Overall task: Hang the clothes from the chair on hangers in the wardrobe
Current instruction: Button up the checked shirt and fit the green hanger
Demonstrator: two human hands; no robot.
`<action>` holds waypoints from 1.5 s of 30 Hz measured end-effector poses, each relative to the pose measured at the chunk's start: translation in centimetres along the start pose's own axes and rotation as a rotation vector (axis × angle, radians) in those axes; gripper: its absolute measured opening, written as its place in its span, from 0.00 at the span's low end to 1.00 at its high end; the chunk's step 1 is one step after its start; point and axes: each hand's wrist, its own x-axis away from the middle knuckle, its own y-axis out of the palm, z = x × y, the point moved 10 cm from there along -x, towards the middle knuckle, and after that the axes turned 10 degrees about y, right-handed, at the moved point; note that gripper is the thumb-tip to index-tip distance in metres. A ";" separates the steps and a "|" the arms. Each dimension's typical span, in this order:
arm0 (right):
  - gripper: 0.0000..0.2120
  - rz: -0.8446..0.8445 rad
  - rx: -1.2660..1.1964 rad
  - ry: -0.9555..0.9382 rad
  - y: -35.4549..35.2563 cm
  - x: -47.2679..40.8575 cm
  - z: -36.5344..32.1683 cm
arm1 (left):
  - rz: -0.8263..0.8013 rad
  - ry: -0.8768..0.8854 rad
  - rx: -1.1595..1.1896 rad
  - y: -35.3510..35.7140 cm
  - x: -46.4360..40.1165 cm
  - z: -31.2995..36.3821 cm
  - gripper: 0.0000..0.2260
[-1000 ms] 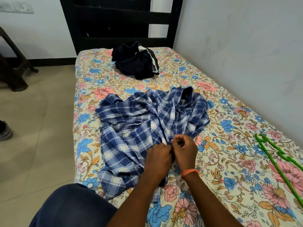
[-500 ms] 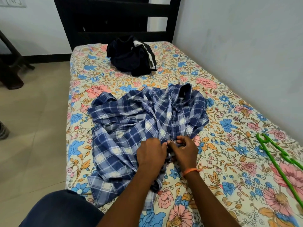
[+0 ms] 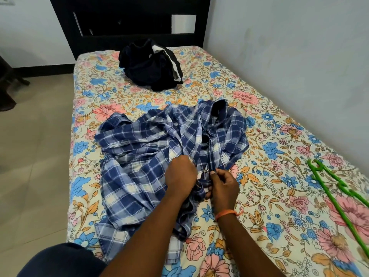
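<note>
A blue and white plaid shirt [image 3: 143, 156] lies crumpled in the middle of the floral bed sheet [image 3: 269, 176]. My left hand [image 3: 180, 176] and my right hand [image 3: 223, 186] sit close together at the shirt's front edge, each pinching the fabric there. An orange band circles my right wrist. A green plastic hanger [image 3: 337, 188] lies on the sheet at the right. A dark garment with white stripes [image 3: 149, 66] is heaped at the far end of the bed.
A black headboard [image 3: 129, 25] stands behind the bed, and a pale wall [image 3: 299, 56] runs along its right side. Tiled floor [image 3: 34, 156] lies to the left, with a dark chair leg [image 3: 8, 92] at the left edge. My knee [image 3: 60, 260] shows at the bottom.
Both hands have slid slightly down and toward me along the shirt's front edge. The camera has tilted down and moved closer.
</note>
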 end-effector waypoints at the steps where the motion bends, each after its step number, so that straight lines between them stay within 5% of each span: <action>1: 0.02 -0.002 -0.012 0.001 0.0 -0.1 0.1 | -0.007 -0.050 0.200 0.3 0.0 -0.9 0.11; 5: 0.02 0.016 -0.008 -0.012 0.0 -0.2 0.3 | -0.159 -0.206 0.714 1.1 0.8 -3.2 0.09; 8: 0.02 0.022 -0.015 0.001 0.2 -0.1 0.4 | -0.081 -0.220 0.590 0.2 0.6 -5.6 0.08; 12: 0.03 0.018 -0.010 -0.004 0.2 0.0 0.3 | 0.114 -0.005 0.246 -1.2 1.2 -4.0 0.03; 18: 0.02 0.046 0.002 -0.019 0.1 -0.2 0.4 | 0.096 0.280 -0.209 -0.5 0.7 -0.7 0.08; 25: 0.03 0.036 0.003 -0.007 0.2 -0.3 0.6 | 0.109 0.046 -0.001 -0.6 -0.3 -3.0 0.08; 36: 0.01 0.085 0.086 -0.165 -0.3 5.9 -0.1 | -0.030 0.218 0.317 0.4 4.5 1.0 0.07; 45: 0.03 0.065 0.034 -0.072 -0.4 7.6 -0.2 | -0.092 0.191 0.396 0.5 7.0 -0.3 0.07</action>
